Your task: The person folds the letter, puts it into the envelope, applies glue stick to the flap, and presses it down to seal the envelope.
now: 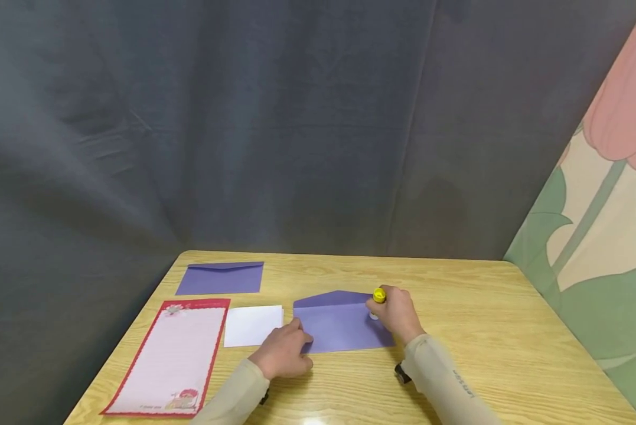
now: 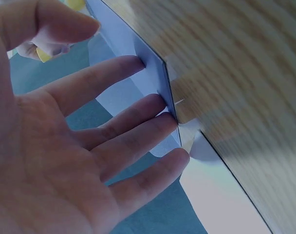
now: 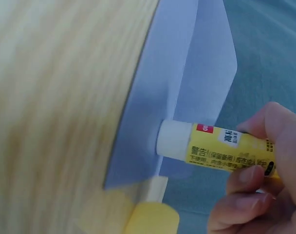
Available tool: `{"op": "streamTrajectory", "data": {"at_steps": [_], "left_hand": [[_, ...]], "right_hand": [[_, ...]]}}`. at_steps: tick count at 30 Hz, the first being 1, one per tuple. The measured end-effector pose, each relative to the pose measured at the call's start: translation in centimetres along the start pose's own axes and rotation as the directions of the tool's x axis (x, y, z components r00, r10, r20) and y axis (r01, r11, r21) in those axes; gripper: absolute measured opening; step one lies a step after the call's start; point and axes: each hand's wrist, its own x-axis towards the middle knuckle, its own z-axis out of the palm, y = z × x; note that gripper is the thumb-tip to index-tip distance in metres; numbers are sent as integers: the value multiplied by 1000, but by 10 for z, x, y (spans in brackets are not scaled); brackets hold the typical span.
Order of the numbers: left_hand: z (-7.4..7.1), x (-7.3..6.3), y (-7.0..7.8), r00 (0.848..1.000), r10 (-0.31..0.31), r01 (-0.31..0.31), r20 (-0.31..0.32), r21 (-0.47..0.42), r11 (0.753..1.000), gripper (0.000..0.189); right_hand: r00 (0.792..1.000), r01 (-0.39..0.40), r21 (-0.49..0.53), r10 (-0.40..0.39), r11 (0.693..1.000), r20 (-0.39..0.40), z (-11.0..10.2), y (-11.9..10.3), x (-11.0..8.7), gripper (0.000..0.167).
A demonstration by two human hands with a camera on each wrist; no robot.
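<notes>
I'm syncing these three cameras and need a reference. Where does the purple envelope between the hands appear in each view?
Head: purple envelope low, just right of centre, between the left hand and right hand.
Left wrist: envelope slanting from the top edge down past centre.
Right wrist: envelope above and left of the glue stick.
Shared landmark: the wood-grain table.

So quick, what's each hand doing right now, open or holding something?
Left hand: open, touching the nearer purple envelope.
Right hand: closed, holding the yellow glue stick.
</notes>
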Motion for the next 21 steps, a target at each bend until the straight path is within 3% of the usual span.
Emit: {"op": "streamTrajectory", "data": {"at_steps": [7,11,21], "left_hand": [[-2,-4,-4,1000,-8,8,-7,0,1000,46],[0,-5,-4,1000,-6,6,-14,16,1000,45],[-1,2,4,1000,-11,12,-5,35,999,29]], "right_hand": [[998,42,83,-45,996,32,15,-15,-2,19],[996,57,80,-62,995,60,18,-18,-3,16],[1000,-14,-19,14,1000,15,-6,9,1,18]]}}
